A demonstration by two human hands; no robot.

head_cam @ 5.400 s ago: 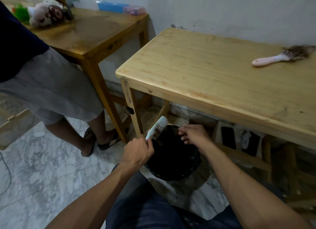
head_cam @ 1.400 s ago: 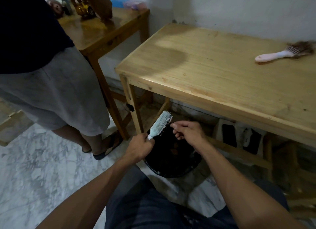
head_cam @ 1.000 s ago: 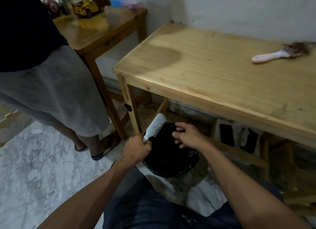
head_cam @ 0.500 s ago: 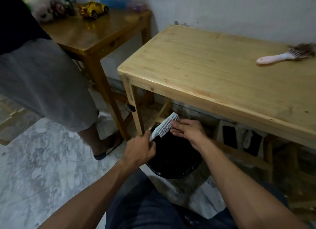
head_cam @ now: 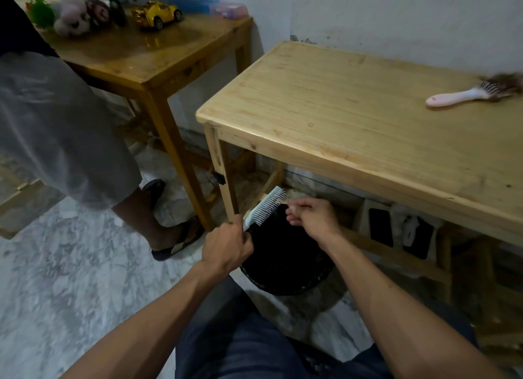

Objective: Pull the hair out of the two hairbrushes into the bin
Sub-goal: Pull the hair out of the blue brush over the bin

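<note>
My left hand (head_cam: 227, 247) grips the handle of a pale blue hairbrush (head_cam: 266, 209), bristles turned right, held over a black bin (head_cam: 285, 276) on the floor. My right hand (head_cam: 311, 218) is just right of the bristles, fingers pinched together; whether hair is between them is too blurred to tell. A pink hairbrush (head_cam: 464, 95) matted with brown hair lies on the light wooden table (head_cam: 353, 124), far right.
Another person (head_cam: 65, 129) in grey shorts and sandals stands left, beside a darker wooden table (head_cam: 147, 56) carrying a yellow toy car (head_cam: 157, 13) and soft toys. A table leg (head_cam: 225, 177) stands close to the brush. White boxes (head_cam: 396, 228) sit under the table.
My right hand has gone back and forth at the bristles and now sits pinched slightly off them. The other person stepped back left, and a yellow toy car now stands on the darker table.
</note>
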